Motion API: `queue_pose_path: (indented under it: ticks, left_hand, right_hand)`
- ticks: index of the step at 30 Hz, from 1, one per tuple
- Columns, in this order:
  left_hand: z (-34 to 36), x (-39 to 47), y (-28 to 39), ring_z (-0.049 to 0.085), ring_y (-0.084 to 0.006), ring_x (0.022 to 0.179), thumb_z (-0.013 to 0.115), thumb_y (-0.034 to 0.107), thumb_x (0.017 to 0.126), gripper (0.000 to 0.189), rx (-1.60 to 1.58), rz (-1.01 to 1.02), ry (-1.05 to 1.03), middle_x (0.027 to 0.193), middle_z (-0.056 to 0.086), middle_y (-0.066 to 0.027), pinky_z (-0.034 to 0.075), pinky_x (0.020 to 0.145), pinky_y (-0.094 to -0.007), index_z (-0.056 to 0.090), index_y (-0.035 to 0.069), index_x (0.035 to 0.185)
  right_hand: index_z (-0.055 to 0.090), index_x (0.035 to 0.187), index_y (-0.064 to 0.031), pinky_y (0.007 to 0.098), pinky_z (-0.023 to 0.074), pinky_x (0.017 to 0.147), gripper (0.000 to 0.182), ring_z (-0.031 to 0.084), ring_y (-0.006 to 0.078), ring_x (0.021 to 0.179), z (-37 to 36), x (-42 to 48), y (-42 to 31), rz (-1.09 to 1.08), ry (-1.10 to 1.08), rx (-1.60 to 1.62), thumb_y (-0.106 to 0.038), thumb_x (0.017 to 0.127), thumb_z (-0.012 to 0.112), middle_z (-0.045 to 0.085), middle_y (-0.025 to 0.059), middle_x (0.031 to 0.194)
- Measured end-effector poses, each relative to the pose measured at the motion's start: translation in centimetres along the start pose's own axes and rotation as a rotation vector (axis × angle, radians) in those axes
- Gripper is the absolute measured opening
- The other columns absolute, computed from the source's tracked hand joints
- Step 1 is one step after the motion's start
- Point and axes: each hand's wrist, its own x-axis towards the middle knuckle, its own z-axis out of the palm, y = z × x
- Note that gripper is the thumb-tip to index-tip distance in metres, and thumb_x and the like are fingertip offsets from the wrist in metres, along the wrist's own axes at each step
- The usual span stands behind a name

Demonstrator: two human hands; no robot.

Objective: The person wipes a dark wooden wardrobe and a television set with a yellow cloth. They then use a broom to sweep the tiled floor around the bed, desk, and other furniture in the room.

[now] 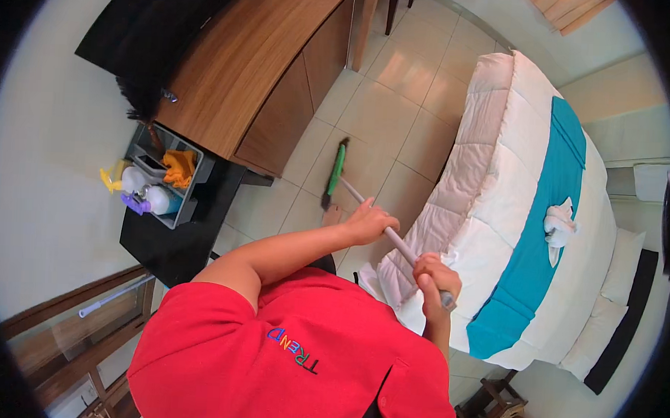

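My left hand (371, 222) is closed around the middle of the pale handle of a broom (402, 246). My right hand (437, 278) grips the same handle close to its grey end cap (447, 301). The handle slants away to a green broom head (335, 170) with dark bristles, which is low over the floor tiles (381, 118); whether it touches them cannot be told. A bare foot (332, 214) shows beside the broom head.
A curved wooden cabinet (246, 65) with a black television (158, 27) stands left. Beside it, a grey caddy (202, 175) holds spray bottles, an orange cloth (178, 167) and a duster (138, 97). A bed (515, 200) with a teal runner (541, 240) is right.
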Motion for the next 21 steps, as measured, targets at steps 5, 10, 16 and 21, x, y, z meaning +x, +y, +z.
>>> queue_pose_path:
  ticks: [5,10,16,21]
  left_hand:
    - [-1.9,4.3,-7.8,0.063,-0.0231,0.101,0.066,0.019,0.082,0.019,0.052,-0.093,0.104,0.091,0.067,-0.0012,0.033,0.104,-0.0558,0.068,0.025,0.101]
    - [0.6,6.5,-13.9,0.063,-0.0239,0.101,0.066,0.018,0.081,0.019,0.165,-0.004,0.052,0.093,0.068,-0.0013,0.038,0.096,-0.0508,0.068,0.024,0.099]
    - [0.6,8.5,-7.6,0.064,-0.0234,0.097,0.067,0.016,0.079,0.019,-0.116,0.112,-0.128,0.092,0.068,-0.0013,0.041,0.088,-0.0445,0.067,0.023,0.096]
    - [-5.3,9.4,-4.9,0.064,-0.0219,0.094,0.068,0.016,0.077,0.021,-0.113,0.196,-0.059,0.09,0.068,-0.0003,0.041,0.087,-0.0431,0.066,0.023,0.097]
  right_hand:
    - [0.05,0.066,0.0017,0.0347,0.0442,0.073,0.023,0.055,0.022,0.065,0.9,4.8,4.0,0.264,0.191,-0.016,-0.003,0.087,0.053,0.054,0.0093,0.067]
    - [0.05,0.066,0.0003,0.0336,0.0427,0.069,0.021,0.052,0.0239,0.061,2.8,7.2,9.2,0.14,0.091,-0.135,0.002,0.086,0.056,0.05,0.0084,0.064]
    - [0.046,0.061,-0.0017,0.0362,0.0427,0.067,0.024,0.05,0.025,0.056,0.1,8.2,4.1,0.061,-0.043,-0.222,0.004,0.082,0.058,0.048,0.0089,0.059]
    - [0.045,0.061,-0.0006,0.0374,0.0434,0.067,0.023,0.052,0.0243,0.057,-3.0,10.3,1.9,-0.047,-0.028,0.006,0.002,0.08,0.058,0.05,0.0076,0.06]
